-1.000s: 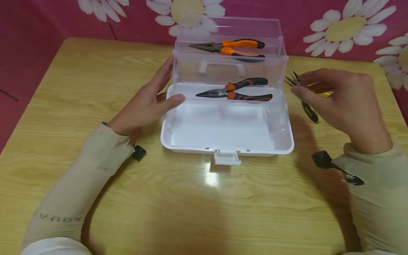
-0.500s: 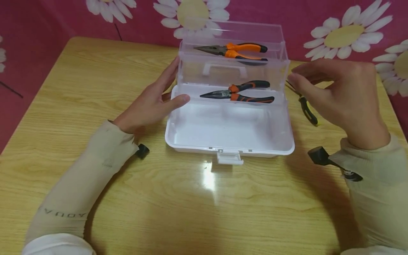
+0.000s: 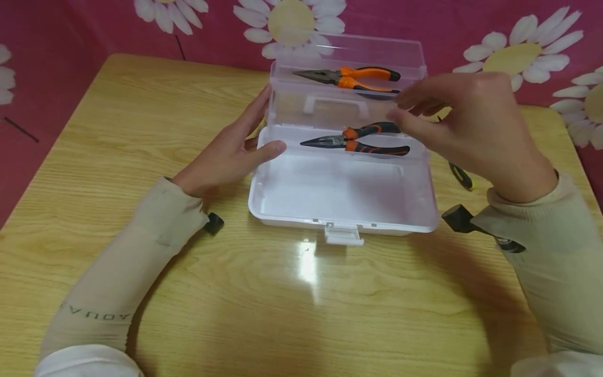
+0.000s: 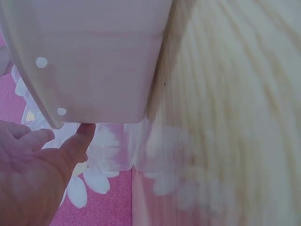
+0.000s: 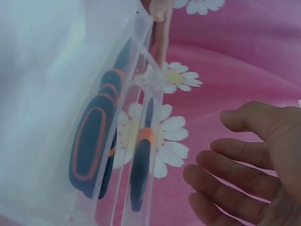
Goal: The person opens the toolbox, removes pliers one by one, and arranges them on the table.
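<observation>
My left hand [image 3: 233,152] holds the left end of a white toolbox [image 3: 301,220], thumb in front and fingers behind its clear raised trays. Orange-and-black long-nose pliers [image 3: 348,77] lie in the upper tray [image 3: 282,76]. Darker long-nose pliers with red-striped grips [image 3: 353,141] rest in the lower one. Over the right end of the trays hovers my right hand [image 3: 471,125], overlapping the pliers' handle ends in the head view. The right wrist view shows its fingers [image 5: 235,174] loosely bent and holding nothing, beside the trays.
Yellow-and-black pliers [image 3: 460,177] lie on the wooden table [image 3: 301,314] right of the toolbox, mostly hidden under my right hand. The front latch [image 3: 344,234] sticks out toward me. A pink daisy-patterned cloth [image 3: 377,15] stands behind the table.
My right hand has moved left from the yellow-and-black pliers to the right end of the trays. The left hand keeps its place on the toolbox, while the head view has shifted slightly.
</observation>
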{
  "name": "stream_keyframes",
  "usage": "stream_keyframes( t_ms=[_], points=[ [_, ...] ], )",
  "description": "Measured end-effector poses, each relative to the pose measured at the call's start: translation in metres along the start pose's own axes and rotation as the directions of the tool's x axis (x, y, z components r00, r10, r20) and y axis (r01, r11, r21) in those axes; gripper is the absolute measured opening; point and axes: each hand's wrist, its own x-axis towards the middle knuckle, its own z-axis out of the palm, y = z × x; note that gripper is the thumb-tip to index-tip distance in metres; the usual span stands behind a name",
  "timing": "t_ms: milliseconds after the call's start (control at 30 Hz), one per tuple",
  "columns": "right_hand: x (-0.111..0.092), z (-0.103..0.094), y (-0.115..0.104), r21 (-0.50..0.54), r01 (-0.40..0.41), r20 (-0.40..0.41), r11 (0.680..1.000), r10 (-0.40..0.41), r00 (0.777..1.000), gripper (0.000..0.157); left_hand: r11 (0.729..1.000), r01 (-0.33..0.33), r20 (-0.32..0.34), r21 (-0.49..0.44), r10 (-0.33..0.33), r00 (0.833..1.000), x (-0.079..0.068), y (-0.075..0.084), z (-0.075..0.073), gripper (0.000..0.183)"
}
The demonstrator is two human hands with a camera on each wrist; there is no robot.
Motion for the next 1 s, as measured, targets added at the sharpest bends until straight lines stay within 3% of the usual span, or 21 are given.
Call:
stream_keyframes(
  t_ms=[433, 667, 1000],
  points=[
    [0.019, 0.026, 0.003, 0.019, 0.015, 0.158, 1.0, -0.018, 0.987, 0.029, 0.999, 0.025, 0.004, -0.025, -0.024, 1.0, 0.001, 0.0, 0.001, 0.088],
    [0.023, 0.037, 0.009, 0.036, 0.076, 0.198, 0.996, -0.082, 0.977, 0.032, 0.998, 0.028, -0.005, -0.055, -0.028, 1.0, 0.0, 0.0, 0.0, 0.088],
    [0.024, 0.042, 0.016, 0.072, 0.014, 0.341, 0.997, -0.038, 0.939, 0.044, 0.995, 0.015, -0.012, -0.097, -0.017, 1.0, 0.0, -0.001, 0.001, 0.088]
  ],
)
